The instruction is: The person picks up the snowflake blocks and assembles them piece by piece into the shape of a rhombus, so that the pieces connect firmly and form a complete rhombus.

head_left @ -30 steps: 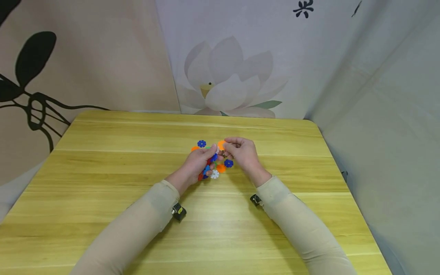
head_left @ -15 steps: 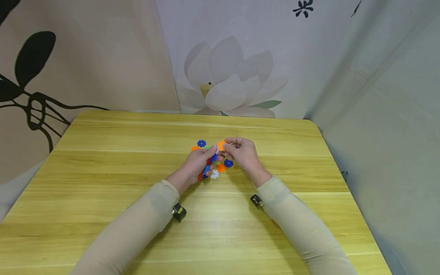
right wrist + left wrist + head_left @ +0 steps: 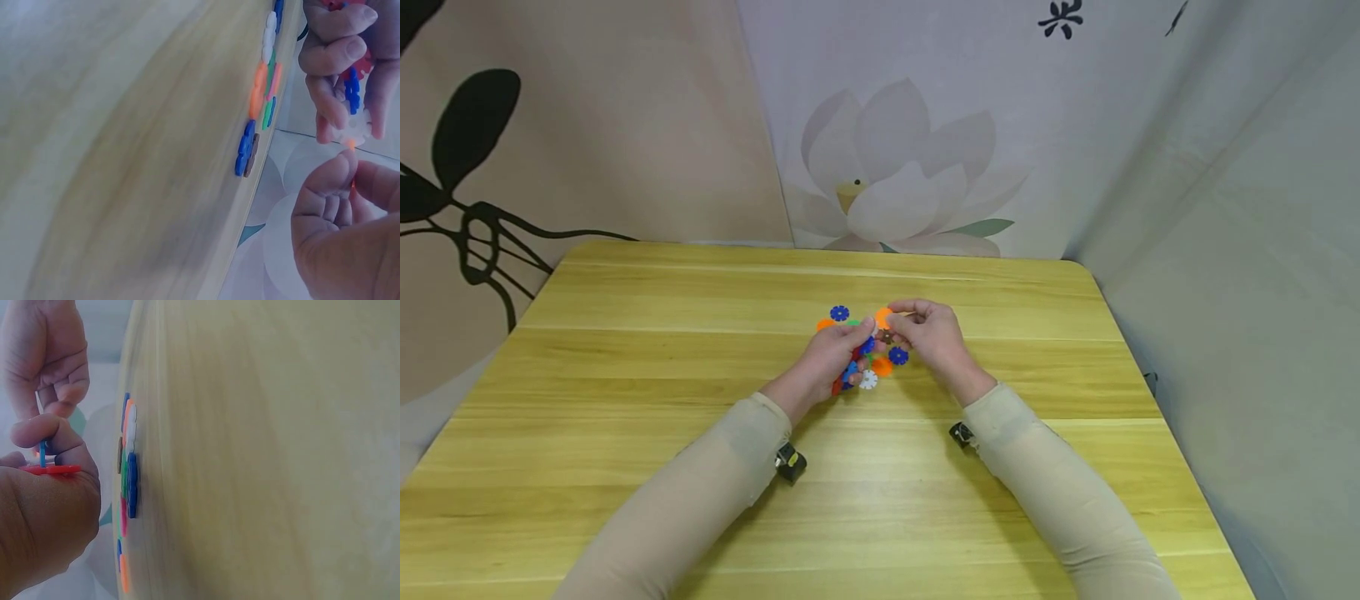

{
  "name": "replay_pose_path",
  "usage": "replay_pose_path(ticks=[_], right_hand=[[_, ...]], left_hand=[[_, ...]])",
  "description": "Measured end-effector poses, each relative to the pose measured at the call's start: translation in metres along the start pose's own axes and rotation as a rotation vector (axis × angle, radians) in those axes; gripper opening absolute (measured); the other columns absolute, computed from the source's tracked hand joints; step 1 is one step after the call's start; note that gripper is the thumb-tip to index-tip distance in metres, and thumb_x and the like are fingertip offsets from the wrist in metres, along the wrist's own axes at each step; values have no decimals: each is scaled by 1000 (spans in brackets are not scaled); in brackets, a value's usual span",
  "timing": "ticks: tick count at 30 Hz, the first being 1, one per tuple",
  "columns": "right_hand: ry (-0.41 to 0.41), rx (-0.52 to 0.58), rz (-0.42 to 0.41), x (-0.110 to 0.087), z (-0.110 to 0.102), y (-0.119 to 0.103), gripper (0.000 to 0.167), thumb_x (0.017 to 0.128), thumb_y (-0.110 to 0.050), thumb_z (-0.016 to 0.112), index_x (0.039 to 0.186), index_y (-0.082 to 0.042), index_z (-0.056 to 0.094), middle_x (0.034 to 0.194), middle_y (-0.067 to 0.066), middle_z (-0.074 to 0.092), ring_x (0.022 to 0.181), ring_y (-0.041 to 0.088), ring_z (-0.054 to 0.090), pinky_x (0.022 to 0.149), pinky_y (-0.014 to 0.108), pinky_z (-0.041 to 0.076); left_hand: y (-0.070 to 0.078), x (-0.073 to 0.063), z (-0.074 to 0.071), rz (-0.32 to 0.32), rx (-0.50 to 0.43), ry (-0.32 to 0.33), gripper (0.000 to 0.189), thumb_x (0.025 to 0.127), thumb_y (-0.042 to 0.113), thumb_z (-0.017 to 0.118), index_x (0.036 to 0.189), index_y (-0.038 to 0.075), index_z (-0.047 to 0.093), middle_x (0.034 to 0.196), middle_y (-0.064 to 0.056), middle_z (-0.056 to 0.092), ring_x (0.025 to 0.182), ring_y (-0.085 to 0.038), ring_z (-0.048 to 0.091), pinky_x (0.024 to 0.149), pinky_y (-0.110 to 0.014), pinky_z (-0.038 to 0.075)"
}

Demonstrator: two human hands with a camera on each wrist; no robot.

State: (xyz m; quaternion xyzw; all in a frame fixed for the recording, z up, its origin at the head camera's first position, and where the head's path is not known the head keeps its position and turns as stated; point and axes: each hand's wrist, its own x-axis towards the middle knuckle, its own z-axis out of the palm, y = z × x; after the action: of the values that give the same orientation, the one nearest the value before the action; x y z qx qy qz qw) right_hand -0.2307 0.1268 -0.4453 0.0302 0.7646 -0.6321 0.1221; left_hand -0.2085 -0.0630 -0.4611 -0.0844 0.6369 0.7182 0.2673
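Note:
My left hand (image 3: 829, 357) grips a chain of notched plastic snowflake discs. In the right wrist view, a red disc (image 3: 361, 67), a blue disc (image 3: 352, 92) and a pale white disc (image 3: 357, 127) are joined edge to edge between its fingers and thumb. Opposite it, my right hand (image 3: 936, 335) pinches an orange disc (image 3: 883, 317) between thumb and forefinger. The orange disc's edge meets the white disc; whether their slots are engaged I cannot tell. Fingers cover part of the chain.
Several loose discs lie on the wooden table (image 3: 700, 367) under and around the hands: a dark blue disc (image 3: 898, 356), an orange one (image 3: 882, 367), a white one (image 3: 868, 380) and a blue one (image 3: 839, 312) among them. A printed curtain (image 3: 925, 125) hangs behind the table.
My right wrist has shifted very slightly to the right. Both hands keep their holds, and the loose discs stay in place.

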Motion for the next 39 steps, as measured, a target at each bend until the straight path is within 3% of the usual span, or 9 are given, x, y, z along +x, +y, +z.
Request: replay_pose_path(ticks=[5, 11, 17, 23, 27, 32, 39], right_hand=[[-9, -32, -2, 0, -1, 2, 21, 103, -18, 72, 123, -15, 79, 112, 24, 74, 87, 31, 70, 89, 53, 62], [-19, -114, -33, 1, -3, 3, 23, 103, -20, 71, 125, -16, 79, 111, 23, 74, 90, 34, 69, 72, 38, 59], [-39, -197, -59, 1, -4, 3, 25, 105, -22, 70, 127, -14, 77, 106, 15, 76, 93, 38, 67, 73, 46, 57], [-51, -169, -25, 3, -8, 4, 28, 106, -22, 69, 131, -12, 75, 113, 15, 74, 102, 39, 70, 81, 47, 61], [-48, -132, 5, 4, -11, 7, 31, 107, -21, 68, 136, -10, 72, 117, 13, 72, 111, 41, 70, 90, 48, 62], [-38, -97, -24, 5, -13, 10, 37, 108, -19, 65, 143, -9, 67, 118, 26, 69, 99, 41, 67, 75, 38, 59], [-43, -92, -32, 5, -14, 11, 39, 109, -19, 64, 147, -8, 64, 118, 25, 68, 95, 37, 65, 72, 36, 57]], left_hand=[[-1, -1, 0, 4, 20, -12, 59, 110, 53, 52, 135, 1, 65, 109, -3, 73, 60, -8, 46, 48, -16, 42], [-1, -1, 1, 2, 43, -13, 55, 111, 51, 52, 133, 3, 66, 115, -8, 72, 60, -8, 47, 49, -17, 43], [-2, 0, 2, 7, 62, -11, 49, 111, 50, 52, 123, 6, 68, 111, -7, 75, 58, -7, 46, 47, -17, 42], [-1, 0, -1, -1, -42, -107, 73, 113, 60, 32, 142, -1, 60, 106, -3, 76, 62, -9, 48, 52, -18, 45], [2, 0, -2, -25, -95, -168, 64, 117, 47, 33, 150, -5, 51, 107, -4, 76, 63, -10, 48, 53, -19, 46], [4, 0, -1, -51, -80, -173, 44, 115, 25, 44, 144, -6, 55, 108, -5, 75, 62, -8, 49, 54, -18, 48], [5, 1, -2, -63, -109, -144, 46, 117, 28, 40, 144, -5, 56, 104, -4, 76, 69, -10, 51, 58, -19, 50]])
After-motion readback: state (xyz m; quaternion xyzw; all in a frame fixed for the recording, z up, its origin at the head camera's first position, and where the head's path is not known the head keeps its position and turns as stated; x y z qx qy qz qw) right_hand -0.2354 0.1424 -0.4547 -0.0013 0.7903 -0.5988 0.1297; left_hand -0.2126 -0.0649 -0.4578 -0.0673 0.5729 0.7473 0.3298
